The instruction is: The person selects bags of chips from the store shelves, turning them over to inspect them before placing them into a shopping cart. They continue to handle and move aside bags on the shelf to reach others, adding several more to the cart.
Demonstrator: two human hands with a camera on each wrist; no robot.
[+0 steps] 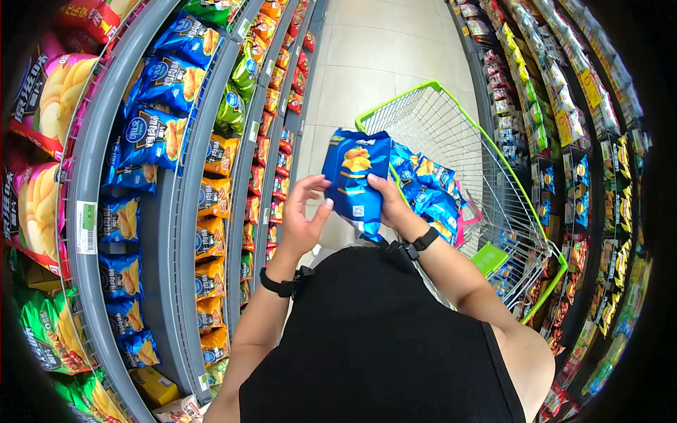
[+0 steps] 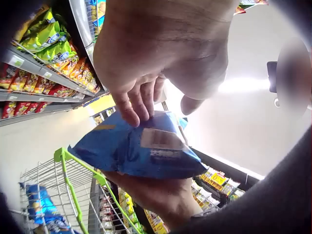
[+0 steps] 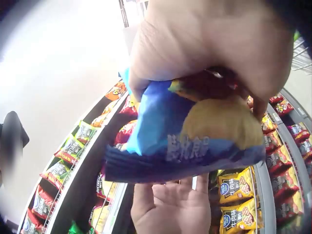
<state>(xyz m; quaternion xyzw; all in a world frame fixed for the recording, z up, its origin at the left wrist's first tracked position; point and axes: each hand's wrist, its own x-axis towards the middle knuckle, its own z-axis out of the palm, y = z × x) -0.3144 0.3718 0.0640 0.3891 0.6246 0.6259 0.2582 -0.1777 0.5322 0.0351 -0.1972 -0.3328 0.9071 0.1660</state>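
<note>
A blue snack bag with a picture of golden food on it is held up before the chest, tilted slightly. My right hand grips its right side, thumb lying across the near face. In the right wrist view the same hand covers part of the blue snack bag. My left hand is at the bag's left edge, its fingers loosely bent and thumb apart. From the left wrist, its fingertips show right at the bag's surface, near a pale label.
Beside the right arm stands a wire shopping cart with a green rim, several blue snack bags inside. Shelves of bagged snacks line the left, with more shelves on the right. A tiled aisle floor runs between them.
</note>
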